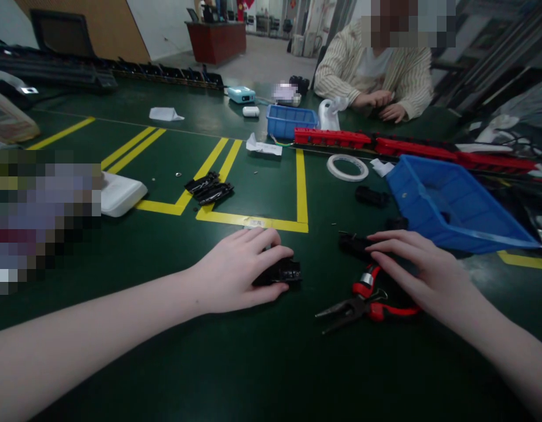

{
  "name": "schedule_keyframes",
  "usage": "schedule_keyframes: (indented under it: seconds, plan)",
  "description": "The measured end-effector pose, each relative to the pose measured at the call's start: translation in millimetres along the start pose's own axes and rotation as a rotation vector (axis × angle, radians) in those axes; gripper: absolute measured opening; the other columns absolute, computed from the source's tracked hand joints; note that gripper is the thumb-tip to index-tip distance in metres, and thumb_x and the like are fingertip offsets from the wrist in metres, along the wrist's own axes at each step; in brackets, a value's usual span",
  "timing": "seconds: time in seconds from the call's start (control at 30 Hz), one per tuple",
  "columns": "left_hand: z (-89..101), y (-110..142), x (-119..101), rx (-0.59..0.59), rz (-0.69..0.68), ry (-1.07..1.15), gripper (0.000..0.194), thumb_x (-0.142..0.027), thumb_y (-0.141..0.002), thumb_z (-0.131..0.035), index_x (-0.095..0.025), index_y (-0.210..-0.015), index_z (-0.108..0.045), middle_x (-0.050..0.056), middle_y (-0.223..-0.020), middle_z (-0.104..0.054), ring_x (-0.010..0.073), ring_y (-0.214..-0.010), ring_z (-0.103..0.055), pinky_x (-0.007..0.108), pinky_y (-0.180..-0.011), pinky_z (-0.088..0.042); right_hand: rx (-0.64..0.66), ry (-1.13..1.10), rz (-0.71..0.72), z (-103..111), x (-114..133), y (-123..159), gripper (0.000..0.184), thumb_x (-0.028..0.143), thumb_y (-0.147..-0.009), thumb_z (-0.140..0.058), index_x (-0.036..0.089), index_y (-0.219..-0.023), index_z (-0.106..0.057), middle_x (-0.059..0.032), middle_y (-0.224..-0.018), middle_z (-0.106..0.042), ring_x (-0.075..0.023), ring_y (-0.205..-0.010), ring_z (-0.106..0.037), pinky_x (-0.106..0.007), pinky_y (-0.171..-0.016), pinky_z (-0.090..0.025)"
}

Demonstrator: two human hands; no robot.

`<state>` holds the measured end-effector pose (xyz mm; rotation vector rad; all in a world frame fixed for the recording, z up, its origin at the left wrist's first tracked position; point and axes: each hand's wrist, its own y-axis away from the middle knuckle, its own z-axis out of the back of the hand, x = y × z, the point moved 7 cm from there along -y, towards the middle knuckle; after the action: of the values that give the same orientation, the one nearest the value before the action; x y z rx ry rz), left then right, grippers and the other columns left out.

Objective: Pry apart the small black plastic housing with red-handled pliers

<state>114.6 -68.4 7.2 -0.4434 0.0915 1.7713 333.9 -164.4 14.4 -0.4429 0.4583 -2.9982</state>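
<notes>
My left hand (248,266) is closed around a black plastic part (286,271) on the green table, thumb on the near side and fingers over the top. To the right, my right hand (422,266) reaches over the table, its fingertips closed on the end of another black plastic part (353,243). Below that hand lie red-and-black needle-nose pliers (362,305), handles spread and jaws pointing left. More black parts (209,187) rest in a small group beyond my left hand. A further black part (371,196) lies beyond my right hand.
A blue bin (455,205) stands at the right, near a roll of white tape (347,168). Red strips (411,147) run across behind it. Farther back are a small blue basket (292,120) and a seated person (374,70). A white box (121,193) lies at left.
</notes>
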Motion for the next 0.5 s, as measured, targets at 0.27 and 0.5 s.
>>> schedule_keyframes:
  seconds: [0.27, 0.5]
  plan:
    - [-1.1, 0.0, -0.2, 0.012, 0.000, 0.011, 0.035, -0.036, -0.090, -0.055, -0.017, -0.119, -0.056, 0.006, -0.107, -0.057, 0.0196, -0.095, -0.055, 0.033, -0.079, -0.050, 0.087, -0.150, 0.012, -1.8, 29.6, -1.0, 0.018, 0.033, -0.090, -0.052, 0.027, -0.098, -0.067, -0.0044, -0.107, -0.067, -0.0205, -0.099, -0.062, -0.040, -0.083, -0.051]
    - [1.7, -1.3, -1.1, 0.029, 0.019, -0.003, 0.039, -0.040, -0.087, -0.056, -0.017, -0.119, -0.056, 0.007, -0.109, -0.057, 0.0215, -0.097, -0.055, 0.036, -0.082, -0.050, 0.121, -0.043, -0.035, -10.5, 9.1, -37.9, 0.018, 0.033, -0.088, -0.054, 0.021, -0.097, -0.065, -0.0055, -0.097, -0.065, -0.0172, -0.077, -0.063, -0.032, -0.064, -0.050]
